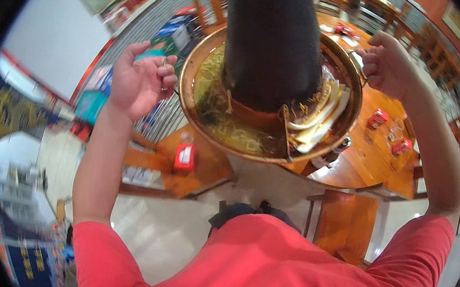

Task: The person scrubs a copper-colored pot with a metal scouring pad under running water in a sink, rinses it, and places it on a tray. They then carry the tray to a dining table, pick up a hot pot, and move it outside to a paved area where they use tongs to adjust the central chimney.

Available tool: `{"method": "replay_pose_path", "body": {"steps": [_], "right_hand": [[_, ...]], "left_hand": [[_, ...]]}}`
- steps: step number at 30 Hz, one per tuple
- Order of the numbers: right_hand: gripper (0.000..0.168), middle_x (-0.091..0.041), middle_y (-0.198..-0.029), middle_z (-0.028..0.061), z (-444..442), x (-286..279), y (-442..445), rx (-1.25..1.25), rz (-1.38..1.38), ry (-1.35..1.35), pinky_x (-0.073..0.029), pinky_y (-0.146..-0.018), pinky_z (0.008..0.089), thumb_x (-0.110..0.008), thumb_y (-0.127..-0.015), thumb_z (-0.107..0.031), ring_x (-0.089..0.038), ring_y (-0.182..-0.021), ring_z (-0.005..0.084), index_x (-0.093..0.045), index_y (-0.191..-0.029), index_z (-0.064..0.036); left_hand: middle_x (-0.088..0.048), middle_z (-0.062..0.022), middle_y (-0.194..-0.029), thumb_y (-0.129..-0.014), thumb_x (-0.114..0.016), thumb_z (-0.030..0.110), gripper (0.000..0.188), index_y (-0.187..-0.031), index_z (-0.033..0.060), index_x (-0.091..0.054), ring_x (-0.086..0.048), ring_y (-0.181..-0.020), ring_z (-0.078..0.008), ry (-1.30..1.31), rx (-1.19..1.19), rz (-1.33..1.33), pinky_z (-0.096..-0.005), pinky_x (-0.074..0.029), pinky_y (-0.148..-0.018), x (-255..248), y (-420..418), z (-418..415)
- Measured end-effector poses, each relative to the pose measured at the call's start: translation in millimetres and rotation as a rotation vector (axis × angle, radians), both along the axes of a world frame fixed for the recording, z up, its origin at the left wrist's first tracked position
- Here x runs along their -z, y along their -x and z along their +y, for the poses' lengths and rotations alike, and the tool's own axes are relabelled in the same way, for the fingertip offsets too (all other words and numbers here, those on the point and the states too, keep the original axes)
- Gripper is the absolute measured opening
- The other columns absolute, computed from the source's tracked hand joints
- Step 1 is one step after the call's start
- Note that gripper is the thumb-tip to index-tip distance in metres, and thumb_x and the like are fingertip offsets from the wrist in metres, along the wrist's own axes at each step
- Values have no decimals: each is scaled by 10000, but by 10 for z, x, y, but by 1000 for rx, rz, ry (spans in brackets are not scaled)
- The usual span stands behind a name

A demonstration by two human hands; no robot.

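A round copper hot pot (229, 153) with a tall dark chimney (273, 42) is held up in front of my chest. Its bowl is split by a divider (286, 128): yellowish broth (237, 138) fills the left part, while long white slices (322, 120) lie in the right part over reddish contents. My left hand (143, 78) has its fingers curled round the wire handle at the pot's left side. At the right side my right hand (383, 65) grips the other handle, its fingers closed.
Behind and below the pot stands a wooden table (363, 167) with red packets (377, 118) and glasses (395, 130). Another wooden table (205, 170) at left bears a red box (186, 157). A wooden bench or chair seat (346, 225) is near my right side. Crates and boxes (174, 35) are stacked at upper left.
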State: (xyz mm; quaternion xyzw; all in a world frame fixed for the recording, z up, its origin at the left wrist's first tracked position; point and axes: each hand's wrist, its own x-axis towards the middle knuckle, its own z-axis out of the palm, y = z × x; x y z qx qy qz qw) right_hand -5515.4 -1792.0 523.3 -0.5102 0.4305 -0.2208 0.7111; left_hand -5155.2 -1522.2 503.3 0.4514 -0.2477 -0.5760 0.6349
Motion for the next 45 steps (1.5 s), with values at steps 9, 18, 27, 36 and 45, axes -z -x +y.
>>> {"method": "replay_pose_path", "body": {"steps": [9, 18, 27, 36, 45], "right_hand": [[359, -422, -631, -96, 1947, 294, -592, -493, -94, -151, -257, -381, 165, -581, -827, -318, -360, -496, 16, -517, -1020, -22], [297, -406, -640, -68, 3651, 984, -1382, -721, -113, -378, -274, -424, 195, -560, -842, -274, -379, -534, 62, -523, -1006, -29], [211, -350, -602, -75, 2851, 2012, -2519, -913, 65, -441, -217, -414, 226, -531, -815, -221, -327, -492, 72, -507, -953, -63], [265, -365, -649, -105, 2381, 2896, -3673, -1043, 37, -370, -211, -449, 197, -525, -819, -217, -328, -545, 37, -526, -1034, -60], [230, -341, -637, -106, 2949, 2944, -6069, -1155, 57, -251, -181, -435, 195, -543, -819, -226, -286, -520, 29, -562, -989, -71]], "left_hand": [[-466, -10, -806, -853, -467, 537, 639, -1139, -34, -487, -444, -763, -167, 86, -411, 111, -296, -363, -704, 472, 885, 3371], [-471, 4, -793, -863, -445, 525, 609, -1108, -27, -516, -441, -742, -149, -27, -696, 35, -285, -349, -699, 551, 1374, 5587], [-458, 4, -758, -871, -490, 465, 497, -1053, 3, -510, -465, -738, -153, -202, -1108, 55, -268, -374, -716, 1240, 1829, 4581], [-424, 27, -757, -872, -494, 439, 345, -929, 99, -481, -427, -686, -127, -318, -1400, 70, -270, -339, -649, 2074, 1290, 3814], [-406, 42, -727, -879, -486, 462, 351, -937, 116, -485, -429, -682, -106, -284, -1568, 112, -252, -329, -635, 2419, -757, 4162]]}}
